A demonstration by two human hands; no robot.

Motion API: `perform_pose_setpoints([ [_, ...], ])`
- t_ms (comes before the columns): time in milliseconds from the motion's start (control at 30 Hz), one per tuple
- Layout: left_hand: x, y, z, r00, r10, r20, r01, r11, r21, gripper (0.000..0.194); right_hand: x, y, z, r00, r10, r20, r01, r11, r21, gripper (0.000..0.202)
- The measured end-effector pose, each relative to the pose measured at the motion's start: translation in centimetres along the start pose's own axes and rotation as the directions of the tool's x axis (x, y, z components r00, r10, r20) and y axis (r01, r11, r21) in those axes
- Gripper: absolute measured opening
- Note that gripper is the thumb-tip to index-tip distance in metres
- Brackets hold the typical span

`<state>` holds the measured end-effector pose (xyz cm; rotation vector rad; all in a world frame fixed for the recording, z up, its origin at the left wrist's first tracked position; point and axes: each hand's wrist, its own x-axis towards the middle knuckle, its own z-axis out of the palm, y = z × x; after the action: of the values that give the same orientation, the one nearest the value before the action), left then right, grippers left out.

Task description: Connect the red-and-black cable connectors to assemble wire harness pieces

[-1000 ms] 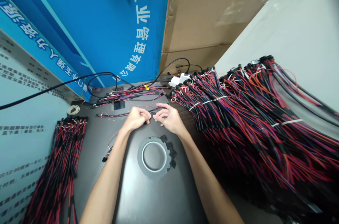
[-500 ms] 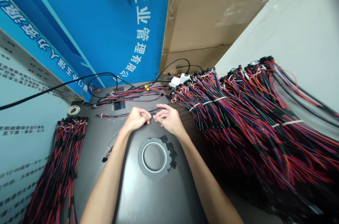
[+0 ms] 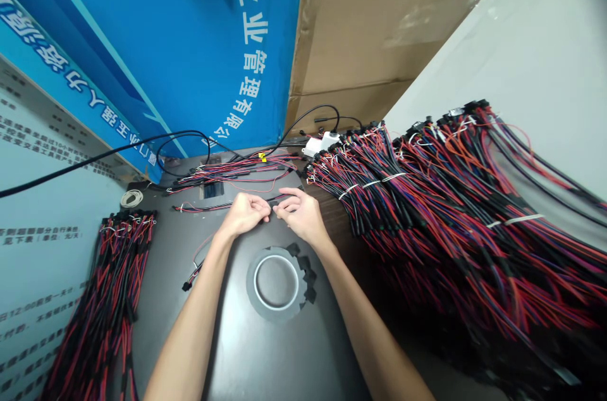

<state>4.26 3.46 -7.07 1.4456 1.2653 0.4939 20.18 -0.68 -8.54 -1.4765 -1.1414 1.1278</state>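
Note:
My left hand (image 3: 246,212) is closed, thumb and fingers pinched at a thin wire harness (image 3: 208,207) that lies across the table. Facing it, my right hand (image 3: 300,214) pinches at the same harness with thumb and forefinger, its other fingers raised. A small dark piece, seemingly black tape (image 3: 274,203), shows between the fingertips; the fingers partly hide it. Below the hands, a grey tape roll (image 3: 256,306) lies flat, with several black tape pieces (image 3: 308,277) stuck along its right edge.
Bundled red and black harnesses (image 3: 408,192) fill the right side; another bundle (image 3: 118,281) lies at left. Loose wires (image 3: 237,168) stretch along the back near a white adapter (image 3: 321,144). A coil of white cord (image 3: 131,198) and a short connector lead (image 3: 187,285) lie left.
Both hands stay in nearly the same place at the harness; only slight finger movement shows.

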Motion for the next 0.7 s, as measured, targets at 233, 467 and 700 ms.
perform_pose_setpoints([
  [233,-0.1,0.0,0.1,0.998,0.054,-0.027,-0.054,0.999,-0.004,0.012,0.0,0.0,0.1,1.0,-0.012,-0.004,0.011,1.0,-0.016,0.047],
  [467,-0.5,0.8,0.0,0.998,0.043,-0.04,-0.046,0.997,-0.055,0.014,0.2,-0.3,-1.4,0.999,0.034,-0.017,-0.029,0.97,0.24,0.055],
  [700,-0.6,0.9,-0.3,0.998,0.061,-0.012,-0.062,0.995,-0.084,0.02,0.5,-1.6,-3.1,0.929,-0.363,-0.069,0.354,0.928,-0.112,0.026],
])
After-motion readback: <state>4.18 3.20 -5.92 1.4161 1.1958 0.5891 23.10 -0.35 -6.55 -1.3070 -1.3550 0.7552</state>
